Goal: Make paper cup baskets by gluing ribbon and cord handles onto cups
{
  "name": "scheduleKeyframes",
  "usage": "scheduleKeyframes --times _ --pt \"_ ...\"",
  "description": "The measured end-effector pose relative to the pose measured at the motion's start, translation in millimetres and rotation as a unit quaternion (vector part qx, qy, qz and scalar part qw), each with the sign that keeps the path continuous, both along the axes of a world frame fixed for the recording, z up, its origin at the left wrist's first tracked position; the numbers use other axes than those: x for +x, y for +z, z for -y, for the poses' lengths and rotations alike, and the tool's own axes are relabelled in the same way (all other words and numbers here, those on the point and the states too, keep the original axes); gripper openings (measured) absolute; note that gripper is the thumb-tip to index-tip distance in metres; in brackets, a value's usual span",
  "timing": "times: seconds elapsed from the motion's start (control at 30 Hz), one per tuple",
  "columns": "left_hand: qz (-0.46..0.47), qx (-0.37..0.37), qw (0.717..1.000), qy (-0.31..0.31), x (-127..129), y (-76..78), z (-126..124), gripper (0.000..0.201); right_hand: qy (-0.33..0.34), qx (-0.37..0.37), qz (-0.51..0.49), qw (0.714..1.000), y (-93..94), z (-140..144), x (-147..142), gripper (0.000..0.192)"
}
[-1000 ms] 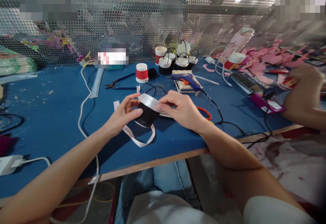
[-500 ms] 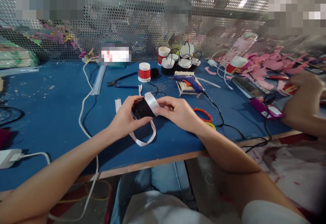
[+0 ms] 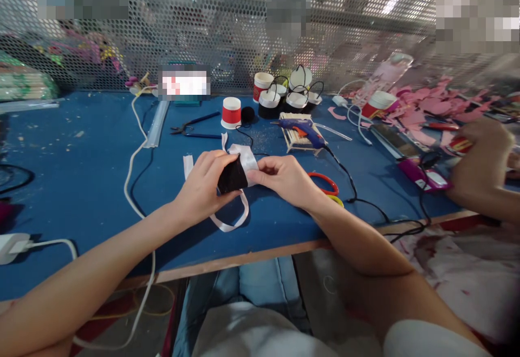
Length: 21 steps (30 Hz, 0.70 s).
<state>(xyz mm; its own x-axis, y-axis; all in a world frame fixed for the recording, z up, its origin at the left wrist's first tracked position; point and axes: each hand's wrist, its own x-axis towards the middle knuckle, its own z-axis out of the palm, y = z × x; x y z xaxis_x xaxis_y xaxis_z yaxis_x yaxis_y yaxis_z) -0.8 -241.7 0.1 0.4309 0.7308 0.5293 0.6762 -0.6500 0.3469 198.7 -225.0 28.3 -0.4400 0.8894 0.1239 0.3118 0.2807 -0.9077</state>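
Just then my left hand [image 3: 203, 183] was curled around a black-covered cup [image 3: 233, 176], fingers over its far side and thumb beneath on the near side, closed as far as its width allowed. My right hand [image 3: 286, 180] had thumb and fingertips drawn together on the white satin band [image 3: 248, 163] at the cup's right end. I held the cup tipped on its side over the near middle of the blue table [image 3: 93, 173]; whether it touched the surface I could not tell. A loop of white ribbon [image 3: 228, 227] lay just below my left hand, on the near side. Beyond the cup stood a red-and-white paper cup [image 3: 231, 114], with a black ball [image 3: 247, 114] close at its right and blue-handled pliers [image 3: 205, 117] to its left. Farther right, a blue hot-glue gun [image 3: 298, 125] rested on a small slatted rack [image 3: 290, 139], and on the far side black cups with white rims [image 3: 270, 109] were grouped. Red and yellow handles [image 3: 335, 187] showed just beyond my right wrist. Another person's hand [image 3: 485, 136] was at the far right, near pink cut pieces [image 3: 422, 109].
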Motion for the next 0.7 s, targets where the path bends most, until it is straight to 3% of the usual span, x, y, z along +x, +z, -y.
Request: scheduleKeyframes --times 0.17,0.27,0.4,0.7 --pt "0.042 -0.015 0.999 0.019 2.0 2.3 1.3 0.065 -0.023 0.024 -0.004 0.999 -3.0 0.5 -1.6 0.029" --pt "0.074 -0.095 0.991 0.055 4.2 5.5 1.8 0.072 -0.029 0.042 0.002 0.999 -6.3 3.0 -4.4 0.028" --pt "0.088 -0.185 0.975 0.079 6.4 6.8 1.6 0.065 -0.012 0.041 0.016 0.999 -9.8 6.2 -8.8 0.029" --pt "0.02 -0.04 0.994 0.095 3.5 -0.5 3.7 0.056 -0.008 -0.02 -0.042 0.999 -9.4 5.5 -10.3 0.024"
